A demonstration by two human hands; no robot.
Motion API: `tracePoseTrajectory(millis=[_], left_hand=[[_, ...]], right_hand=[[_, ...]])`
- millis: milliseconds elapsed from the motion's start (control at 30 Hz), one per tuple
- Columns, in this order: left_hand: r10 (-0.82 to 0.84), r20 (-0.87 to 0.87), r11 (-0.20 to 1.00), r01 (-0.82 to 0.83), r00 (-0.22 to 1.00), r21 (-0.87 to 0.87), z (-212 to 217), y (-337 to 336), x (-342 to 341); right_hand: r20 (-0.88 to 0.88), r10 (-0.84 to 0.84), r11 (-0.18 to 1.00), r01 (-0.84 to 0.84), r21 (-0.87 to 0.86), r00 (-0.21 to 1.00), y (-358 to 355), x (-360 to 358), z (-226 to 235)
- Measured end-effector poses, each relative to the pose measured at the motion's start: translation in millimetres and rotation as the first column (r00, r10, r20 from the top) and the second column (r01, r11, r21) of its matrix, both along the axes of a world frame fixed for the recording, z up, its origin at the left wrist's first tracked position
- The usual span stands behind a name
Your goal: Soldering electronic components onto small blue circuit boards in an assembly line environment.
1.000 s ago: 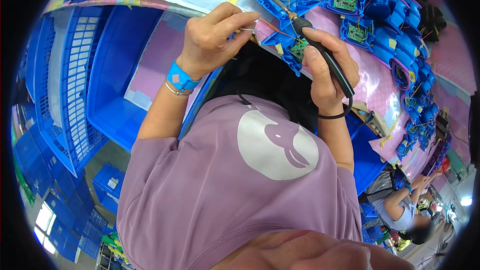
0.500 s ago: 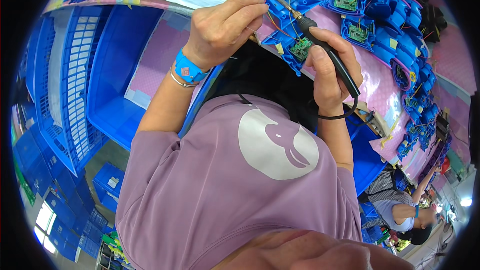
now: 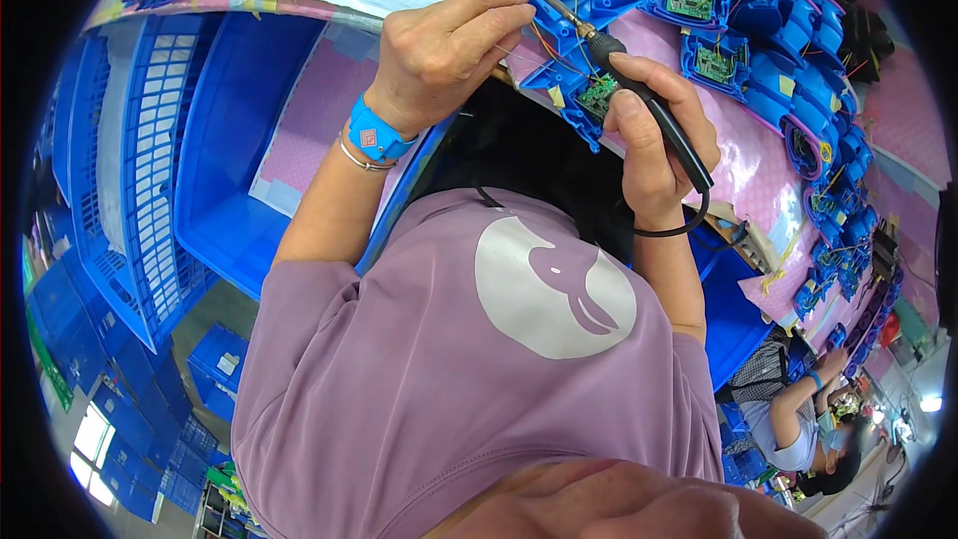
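A black soldering iron (image 3: pixel 639 105) is gripped in the closed fingers of the right hand (image 3: pixel 654 145), its tip set at 11 o'clock onto one blue plastic housing (image 3: pixel 564 25) on the bench (image 3: pixel 743 165). A thin wire is pinched by the left hand (image 3: pixel 439 55), fingers curled shut over the housing's edge. At least five more blue housings (image 3: pixel 788 50) are seen at 2 o'clock. One empty blue crate (image 3: pixel 215 150) is seen at 9 o'clock.
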State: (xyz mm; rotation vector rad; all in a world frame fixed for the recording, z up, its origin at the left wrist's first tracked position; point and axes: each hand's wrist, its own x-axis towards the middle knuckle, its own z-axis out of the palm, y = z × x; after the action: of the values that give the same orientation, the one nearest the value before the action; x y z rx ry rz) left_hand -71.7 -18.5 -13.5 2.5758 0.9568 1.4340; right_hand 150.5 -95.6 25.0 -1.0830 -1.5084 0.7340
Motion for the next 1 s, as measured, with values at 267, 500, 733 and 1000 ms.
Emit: tracePoseTrajectory(millis=[267,500,733,1000], left_hand=[[0.005,0.007,1.000,-0.005,1.000,-0.029,-0.1,-1.6,-1.2],[0.006,0.005,1.000,-0.006,1.000,-0.027,-1.5,-1.0,-1.2],[0.045,0.064,0.998,-0.043,0.997,-0.038,5.5,-7.8,-1.3],[-0.090,0.093,0.991,0.098,0.992,-0.094,3.6,-16.6,-0.1]], right_hand=[[0.042,0.003,1.000,-0.002,-0.017,0.999,-4.2,0.8,2.7],[0.044,-0.005,1.000,0.005,0.005,0.999,-4.6,0.4,3.9],[-0.011,-0.034,0.999,0.034,-0.006,0.999,-9.5,1.9,3.7],[-0.044,-0.050,0.998,0.051,0.022,0.998,-14.9,4.6,5.1]])
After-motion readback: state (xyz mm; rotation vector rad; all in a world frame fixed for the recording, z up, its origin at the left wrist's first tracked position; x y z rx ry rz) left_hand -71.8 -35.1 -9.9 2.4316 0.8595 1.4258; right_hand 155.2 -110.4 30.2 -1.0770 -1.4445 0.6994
